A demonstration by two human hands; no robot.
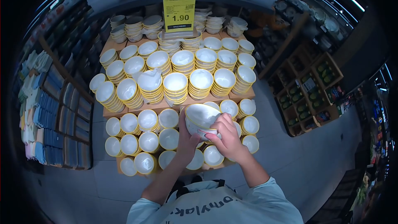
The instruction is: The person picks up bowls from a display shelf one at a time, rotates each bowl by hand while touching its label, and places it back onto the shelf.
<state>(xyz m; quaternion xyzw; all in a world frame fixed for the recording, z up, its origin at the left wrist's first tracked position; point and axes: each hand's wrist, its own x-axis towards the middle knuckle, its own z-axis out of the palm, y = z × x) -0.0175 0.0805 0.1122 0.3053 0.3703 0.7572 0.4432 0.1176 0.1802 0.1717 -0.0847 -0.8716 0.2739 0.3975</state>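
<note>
A white bowl (pixel 200 115) with a yellow rim is held up between both hands, tilted so that its inside shows; a second rim line below suggests another bowl nested under it. My left hand (pixel 189 139) wraps the bowl's left side, thumb pointing up toward its lower edge. On the right side, my right hand (pixel 227 136) grips the rim with bent fingers over it and the thumb underneath. Directly below and behind the held bowl stand stacks of similar bowls, such as a stack (pixel 169 138) left of my left wrist and a bowl (pixel 213 155) beneath my right hand.
Tall stacks of yellow-rimmed bowls (pixel 175 82) fill the stepped wooden display (pixel 155 107). A yellow price sign (pixel 179 13) stands at the back. Shelves with folded towels (pixel 54 118) are at left, a wooden rack (pixel 309 93) at right. Grey floor (pixel 286 157) surrounds the display.
</note>
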